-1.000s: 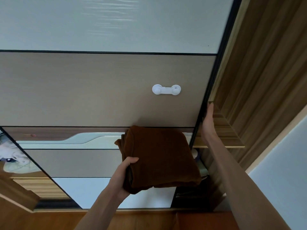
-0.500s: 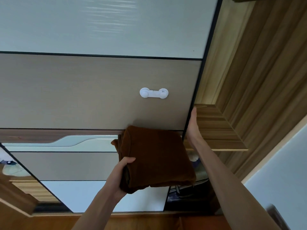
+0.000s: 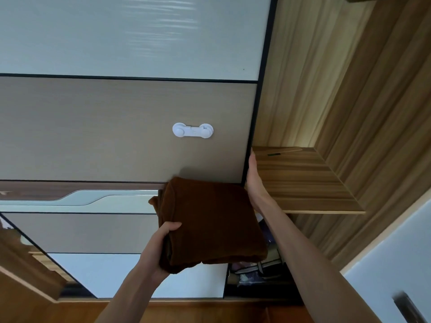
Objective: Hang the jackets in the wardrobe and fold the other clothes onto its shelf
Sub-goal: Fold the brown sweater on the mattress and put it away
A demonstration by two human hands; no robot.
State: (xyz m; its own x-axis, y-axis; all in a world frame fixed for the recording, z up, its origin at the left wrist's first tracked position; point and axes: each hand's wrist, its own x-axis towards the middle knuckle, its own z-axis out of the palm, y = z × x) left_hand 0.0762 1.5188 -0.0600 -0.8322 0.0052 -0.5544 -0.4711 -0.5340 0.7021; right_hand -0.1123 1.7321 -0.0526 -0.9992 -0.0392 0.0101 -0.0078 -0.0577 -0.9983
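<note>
Left hand (image 3: 155, 250) grips folded brown garment (image 3: 210, 220); right hand (image 3: 254, 180) presses sliding door's edge (image 3: 250, 136).

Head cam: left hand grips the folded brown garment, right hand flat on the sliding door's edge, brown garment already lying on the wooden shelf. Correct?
Not quite. The head view shows the folded brown garment is not on the wooden shelf yet: it is held up in front of the sliding door, left of the shelf. The rest stands: the left hand grips it, and the right hand lies flat on the door's edge.

- Left hand (image 3: 161, 250): bare; no glove, ring or watch visible.
- Right hand (image 3: 254, 180): bare, likewise unadorned.
- Both forearms: bare to the frame's lower edge; no sleeve in view.
</note>
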